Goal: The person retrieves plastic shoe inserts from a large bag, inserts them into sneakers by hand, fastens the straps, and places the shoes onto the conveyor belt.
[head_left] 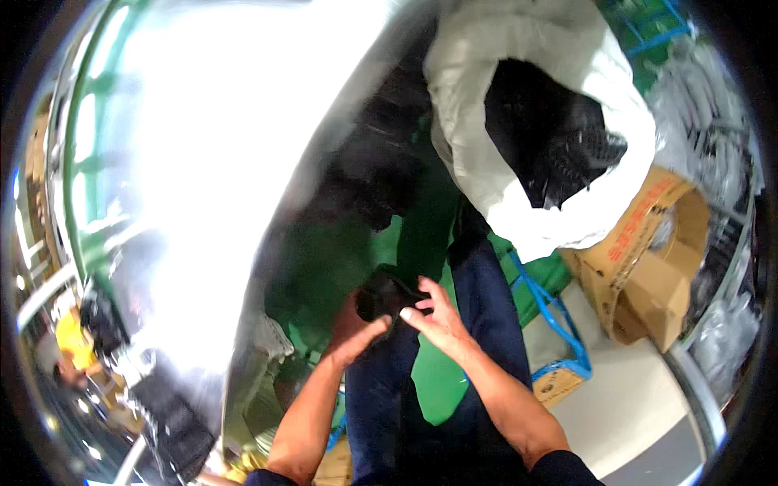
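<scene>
Between my two hands, above my lap, is a small black piece (389, 296) with a dark hollow at its left side; its exact kind I cannot make out. My left hand (354, 328) wraps its left side, the thumb lying across the front. My right hand (438, 316) pinches its right edge, the thumb beneath and the fingers bent above. Up and to the right stands a big white sack (466, 121), its mouth rolled open, with black parts (559, 154) inside.
A bright, glaring tabletop (203, 162) fills the left. Dark items (365, 174) lie below its edge on the green floor. To the right stand an open cardboard box (632, 251), a blue strap (551, 304) and clear plastic bags (721, 348). A person (73, 356) shows at the far left.
</scene>
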